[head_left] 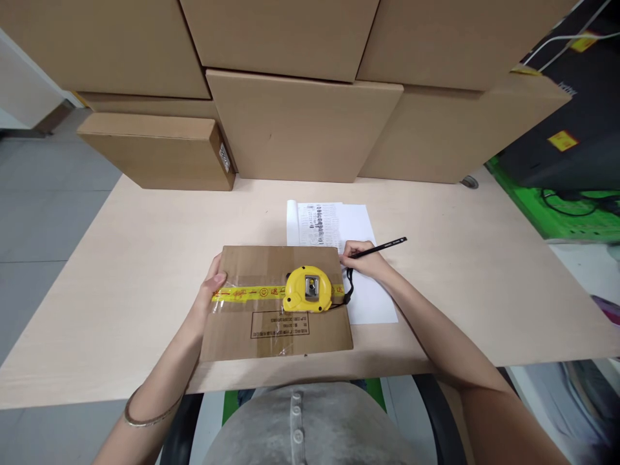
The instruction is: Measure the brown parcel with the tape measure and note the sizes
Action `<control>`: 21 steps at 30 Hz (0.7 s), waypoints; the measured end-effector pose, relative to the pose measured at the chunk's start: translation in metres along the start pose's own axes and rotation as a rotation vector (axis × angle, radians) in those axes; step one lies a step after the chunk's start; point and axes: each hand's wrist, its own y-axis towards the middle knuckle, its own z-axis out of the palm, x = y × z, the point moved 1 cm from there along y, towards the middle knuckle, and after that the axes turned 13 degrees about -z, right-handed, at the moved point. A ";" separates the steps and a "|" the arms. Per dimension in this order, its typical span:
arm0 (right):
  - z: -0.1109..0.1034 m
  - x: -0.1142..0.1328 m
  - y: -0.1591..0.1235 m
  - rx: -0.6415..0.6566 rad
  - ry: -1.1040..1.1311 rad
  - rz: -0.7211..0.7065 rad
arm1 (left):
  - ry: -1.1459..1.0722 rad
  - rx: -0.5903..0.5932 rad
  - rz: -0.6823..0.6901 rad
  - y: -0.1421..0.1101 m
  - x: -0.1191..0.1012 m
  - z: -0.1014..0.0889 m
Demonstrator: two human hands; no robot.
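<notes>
While the left hand (208,288) clasps a carton (266,306), the right hand (365,261) pinches a black pen (387,245)

As the person leans in toward the worktop (450,271), the carton is near its front edge, roughly midway between the left and right corners. The left hand has its thumb laid over the carton's left edge; I can't see what its fingers do beneath. Just off the carton's right edge, the right hand has the pen squeezed between thumb and fingers, the long end slanting up and away to the right. Whether its tip meets anything, I can't tell.

A yellow tape measure (298,289) rests on top of the carton, right of centre, across a strip of yellow tape (247,294). Its black strap (351,282) trails over the carton's right edge. Below the strip is a printed box of text (279,325).

White paper (375,307) lies partly behind the carton and beneath the right hand, with a printed sheet (317,223) toward the worktop's back edge. Larger boxes (300,135) are stacked along that edge, and a flatter box (165,158) sits at the back left corner.
</notes>
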 end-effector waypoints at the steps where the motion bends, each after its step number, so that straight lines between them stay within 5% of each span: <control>1: 0.000 0.000 0.000 -0.005 -0.002 0.001 | 0.002 0.007 0.008 0.001 0.001 -0.001; 11: -0.001 0.004 -0.001 -0.018 0.003 0.007 | 0.023 0.005 -0.083 0.000 -0.004 -0.017; 21: -0.001 0.001 -0.005 -0.009 0.021 0.033 | 0.040 -0.042 -0.063 -0.004 -0.010 -0.009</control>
